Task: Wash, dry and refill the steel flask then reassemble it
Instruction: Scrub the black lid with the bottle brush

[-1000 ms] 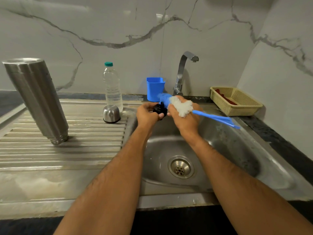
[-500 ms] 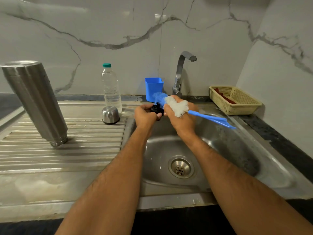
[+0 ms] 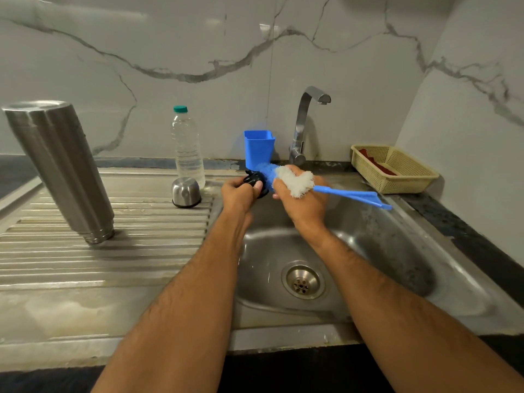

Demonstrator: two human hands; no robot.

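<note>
The steel flask body (image 3: 61,168) stands upside down on the ribbed drainboard at the left. Its small steel cap (image 3: 185,192) rests upside down on the drainboard beside a clear water bottle (image 3: 187,146). Over the sink's back-left corner my left hand (image 3: 238,194) grips the flask's black stopper (image 3: 253,180). My right hand (image 3: 303,201) holds a blue bottle brush (image 3: 351,195) with white and blue bristles pressed against the stopper; its handle points right.
The steel sink basin (image 3: 368,251) with its drain (image 3: 302,280) lies below my hands. Behind them stand the tap (image 3: 304,123) and a blue plastic holder (image 3: 258,147). A beige basket (image 3: 395,168) sits on the counter at the right.
My hands and the brush have shifted only slightly while the brush stays against the stopper. The camera view has moved a little; the flask body, cap and bottle stay put.
</note>
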